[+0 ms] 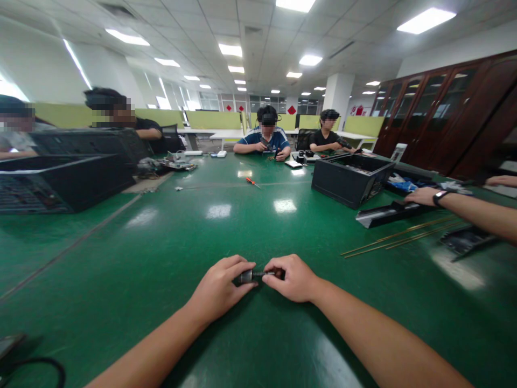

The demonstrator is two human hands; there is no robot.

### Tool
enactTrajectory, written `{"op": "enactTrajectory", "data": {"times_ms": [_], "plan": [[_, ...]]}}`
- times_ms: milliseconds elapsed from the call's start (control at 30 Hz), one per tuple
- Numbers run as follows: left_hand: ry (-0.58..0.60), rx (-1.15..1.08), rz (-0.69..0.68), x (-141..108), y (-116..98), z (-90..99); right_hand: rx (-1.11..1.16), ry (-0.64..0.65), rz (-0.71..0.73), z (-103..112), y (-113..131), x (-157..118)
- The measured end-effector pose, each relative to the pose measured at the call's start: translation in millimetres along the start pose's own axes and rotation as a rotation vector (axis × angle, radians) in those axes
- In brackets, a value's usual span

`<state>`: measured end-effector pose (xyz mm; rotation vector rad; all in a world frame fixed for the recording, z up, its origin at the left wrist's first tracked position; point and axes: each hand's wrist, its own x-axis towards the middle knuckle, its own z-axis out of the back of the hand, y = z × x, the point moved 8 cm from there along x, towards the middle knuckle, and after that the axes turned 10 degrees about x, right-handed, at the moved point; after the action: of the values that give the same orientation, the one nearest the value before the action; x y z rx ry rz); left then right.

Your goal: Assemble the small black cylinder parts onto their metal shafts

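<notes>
As the left grip (pixel 218 285) holds a dark cylinder (pixel 245 277), the right grip (pixel 294 279) pinches its thin shaft (pixel 258 274): two-handed handling, I'd judge, calling next for steady alignment.

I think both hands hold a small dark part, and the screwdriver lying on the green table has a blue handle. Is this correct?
Not quite: in the head view, the screwdriver has an orange handle, not blue. The left hand and right hand do hold the small dark part.
</notes>
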<state>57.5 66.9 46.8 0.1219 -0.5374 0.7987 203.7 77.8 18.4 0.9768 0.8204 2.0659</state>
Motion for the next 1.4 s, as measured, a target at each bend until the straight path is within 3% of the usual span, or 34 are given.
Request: {"op": "enactTrajectory", "data": {"times_ms": [733, 1000, 1400], "plan": [[-0.033, 0.017, 0.008, -0.9, 4.8, 1.0, 0.029, -0.016, -0.041, 4.9, -2.0, -0.3], [-0.117, 0.040, -0.055, -1.8, -1.0, 10.2, 0.058, -0.031, -0.051, 7.0, -2.8, -0.5], [-0.129, 0.043, -0.040, 0.0, -0.9, 15.2, 0.065, -0.029, -0.070, 8.9, -4.0, -0.3]]}}
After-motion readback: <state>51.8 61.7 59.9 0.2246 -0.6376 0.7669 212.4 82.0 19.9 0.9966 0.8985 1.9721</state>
